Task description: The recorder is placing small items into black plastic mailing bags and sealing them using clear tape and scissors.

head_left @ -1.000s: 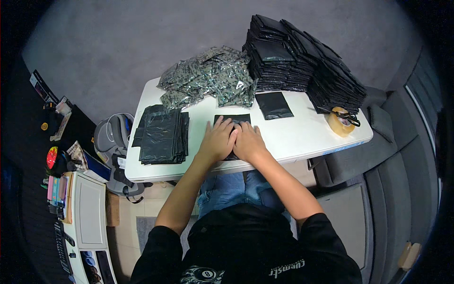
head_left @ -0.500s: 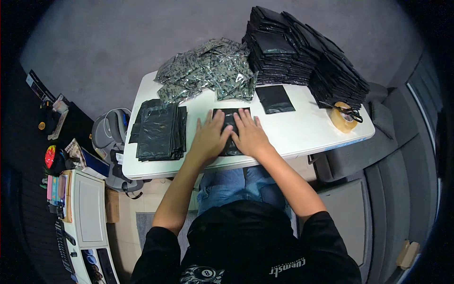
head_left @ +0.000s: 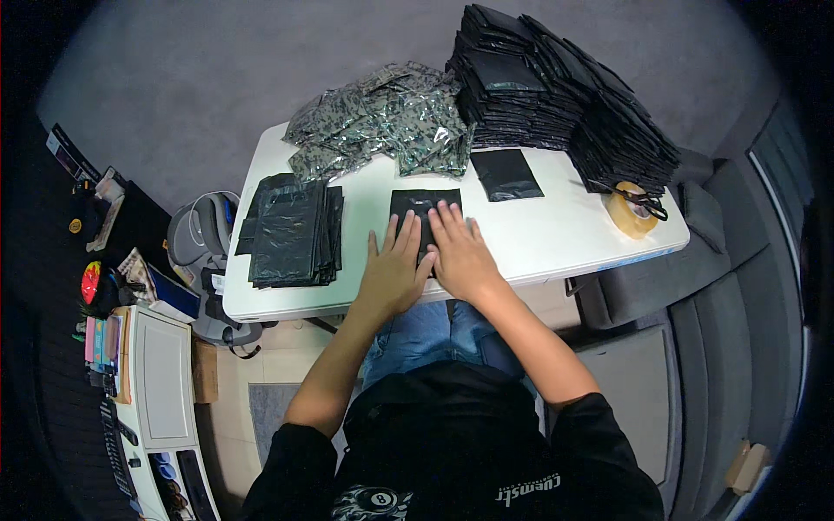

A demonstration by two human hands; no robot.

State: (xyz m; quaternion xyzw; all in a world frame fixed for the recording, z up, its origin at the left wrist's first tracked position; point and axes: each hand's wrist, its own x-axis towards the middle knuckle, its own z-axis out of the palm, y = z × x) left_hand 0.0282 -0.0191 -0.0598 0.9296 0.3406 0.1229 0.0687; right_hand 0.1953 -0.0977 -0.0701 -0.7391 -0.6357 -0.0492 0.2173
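White counter (head_left: 556, 243), bearing what we judge a flattening step, with release called for next: one black heap (head_left: 512, 95), one camouflage mound (head_left: 373, 126) and one left pile (head_left: 289, 227), contents uncountable to us; our left hand (head_left: 393, 273) and right hand (head_left: 466, 260), spread flat over one black packet (head_left: 424, 199) at front centre; one lone packet (head_left: 506, 175); one tape roll (head_left: 627, 219).

White lettering (head_left: 530, 491) stands on the front of the wearer's black T-shirt (head_left: 452, 434), a line of much smaller print close against it. Left of that, a pale graphic (head_left: 372, 502) on the same shirt shows a billiard ball with a single numeral. Blue print (head_left: 641, 258) on the white counter's (head_left: 521, 247) edge is too small to read.
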